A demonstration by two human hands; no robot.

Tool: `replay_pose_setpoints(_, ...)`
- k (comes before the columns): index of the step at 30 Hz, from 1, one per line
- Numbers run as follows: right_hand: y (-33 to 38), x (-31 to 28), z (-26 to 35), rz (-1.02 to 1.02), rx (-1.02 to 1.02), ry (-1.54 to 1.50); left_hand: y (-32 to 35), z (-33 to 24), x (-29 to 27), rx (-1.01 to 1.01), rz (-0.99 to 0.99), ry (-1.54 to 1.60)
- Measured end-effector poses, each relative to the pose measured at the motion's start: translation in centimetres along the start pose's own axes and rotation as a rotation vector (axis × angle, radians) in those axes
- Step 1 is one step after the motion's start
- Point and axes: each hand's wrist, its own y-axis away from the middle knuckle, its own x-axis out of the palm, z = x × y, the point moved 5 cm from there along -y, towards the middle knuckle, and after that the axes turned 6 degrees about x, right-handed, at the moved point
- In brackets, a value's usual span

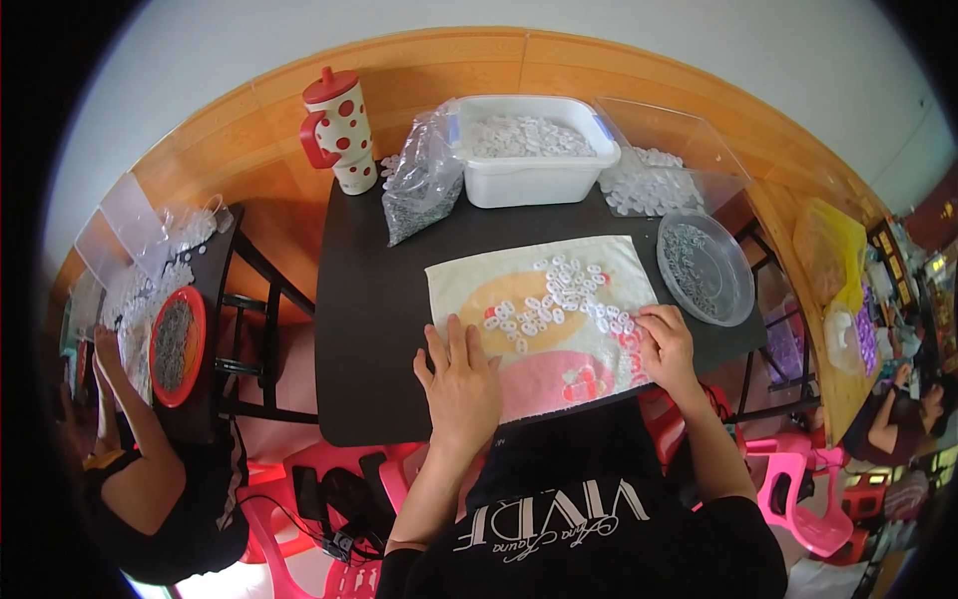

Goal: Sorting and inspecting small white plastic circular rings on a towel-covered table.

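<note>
A cream towel (454,284) with orange and pink patches lies on the dark table in front of me. Many small white oval plastic pieces (569,290) are scattered over its middle and toward its right edge. My left hand (460,384) rests on the towel's left edge with its fingers spread, holding nothing. At the right edge, beside the outermost white pieces, my right hand (666,346) has its thumb and fingers pinched together; what they hold, if anything, is too small to make out. A clear round tub (733,285) of small grey metal parts stands just beyond that hand.
Along the back stand a spotted tumbler (341,135), a clear bag of grey parts (423,185), a white bin (529,185) of white pieces and a tilted clear box (689,150) spilling more. At left, another person's arm (135,384) is beside a red tray (200,344).
</note>
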Motion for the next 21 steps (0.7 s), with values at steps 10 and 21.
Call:
replay_pose_setpoints(10, -0.3, 0.2, -0.2, 0.019, 0.019, -0.006, -0.2, 0.1, 0.2, -0.008, 0.045, -0.032)
replay_pose_setpoints(21, -2.6, 0.0, 0.5, 0.230, 0.045, -0.092, 0.0, 0.5, 0.0, -0.031, 0.114, -0.051)
